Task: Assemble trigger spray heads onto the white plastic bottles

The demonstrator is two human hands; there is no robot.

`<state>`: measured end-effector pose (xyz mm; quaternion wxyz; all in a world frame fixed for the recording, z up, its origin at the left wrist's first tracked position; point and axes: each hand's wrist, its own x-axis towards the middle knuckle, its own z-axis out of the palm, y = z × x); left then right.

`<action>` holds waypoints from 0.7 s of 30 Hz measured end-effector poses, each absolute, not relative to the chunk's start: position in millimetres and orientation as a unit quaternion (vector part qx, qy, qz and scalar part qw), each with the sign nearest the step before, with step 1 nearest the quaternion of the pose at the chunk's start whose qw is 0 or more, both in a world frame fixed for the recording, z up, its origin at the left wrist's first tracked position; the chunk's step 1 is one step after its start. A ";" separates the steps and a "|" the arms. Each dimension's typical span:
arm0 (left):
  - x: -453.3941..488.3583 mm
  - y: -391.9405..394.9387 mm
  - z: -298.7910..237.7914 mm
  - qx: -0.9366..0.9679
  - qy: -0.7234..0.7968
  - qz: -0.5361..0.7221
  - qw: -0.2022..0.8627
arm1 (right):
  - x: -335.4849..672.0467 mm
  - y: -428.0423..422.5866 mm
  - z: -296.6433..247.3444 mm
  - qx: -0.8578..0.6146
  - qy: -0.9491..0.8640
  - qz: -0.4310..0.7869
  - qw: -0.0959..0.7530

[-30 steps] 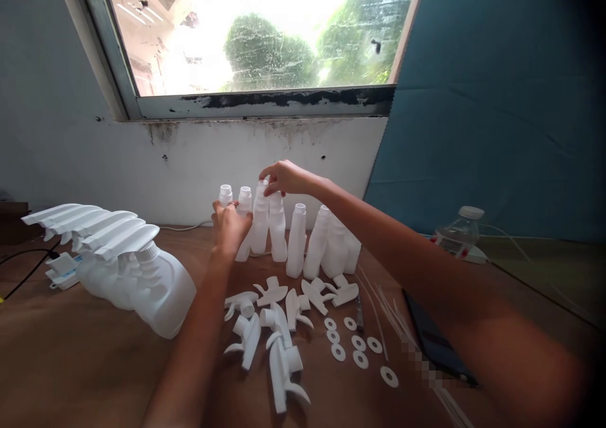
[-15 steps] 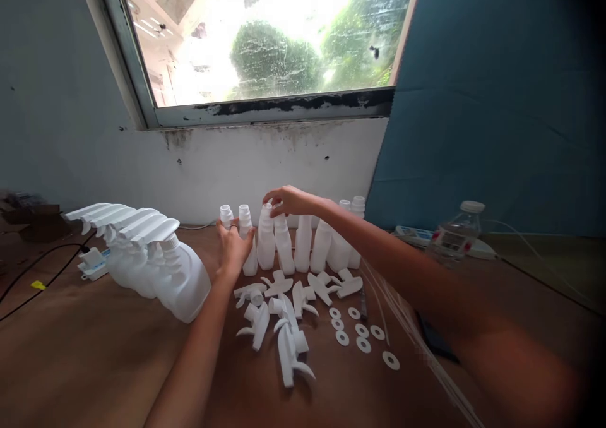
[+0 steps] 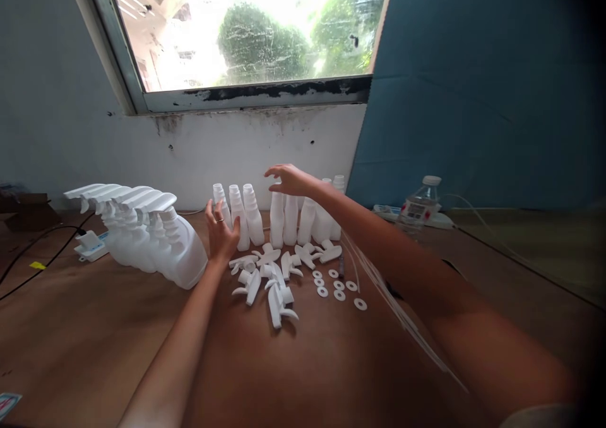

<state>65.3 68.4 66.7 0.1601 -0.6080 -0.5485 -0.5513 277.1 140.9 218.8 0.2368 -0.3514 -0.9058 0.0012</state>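
Several white open-necked plastic bottles [image 3: 252, 216] stand in a row on the brown table near the wall. My left hand [image 3: 218, 229] is at the left end of the row, fingers spread, touching or nearly touching the leftmost bottles. My right hand [image 3: 288, 178] hovers over the top of a middle bottle [image 3: 277, 219], fingers loosely extended, holding nothing that I can see. In front of the row lie several white trigger spray heads [image 3: 274, 283] and small white ring washers [image 3: 338, 286].
A row of assembled spray bottles [image 3: 146, 235] stands at the left. Thin clear tubes [image 3: 379, 289] lie to the right of the washers. A clear water bottle [image 3: 419, 210] and a power strip [image 3: 89, 245] sit on the table. Cables run at far left.
My right hand has let go of the middle bottle top and lifted slightly. My left hand has opened beside the left bottles. The camera has pulled back and the bottles look farther away.
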 end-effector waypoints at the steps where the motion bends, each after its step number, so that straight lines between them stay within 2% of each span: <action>1: 66.3 63.0 64.8 -0.613 -0.529 -0.561 0.171 | 282.7 134.8 218.0 -0.344 -0.900 -0.003 0.267; 6: 72.4 34.9 43.0 -0.671 -0.468 -0.544 0.187 | 319.1 86.0 206.8 -0.352 -0.843 0.008 0.407; 10: 73.8 20.4 24.8 -0.711 -0.468 -0.498 0.167 | 350.2 43.4 174.1 -0.433 -0.769 0.010 0.471; 15: 73.2 14.5 29.6 -0.755 -0.442 -0.465 0.135 | 388.5 12.4 97.5 -0.497 -0.761 0.034 0.416; 21: 83.3 7.3 49.1 -0.805 -0.405 -0.420 0.106 | 414.7 3.5 36.9 -0.513 -0.801 -0.043 0.305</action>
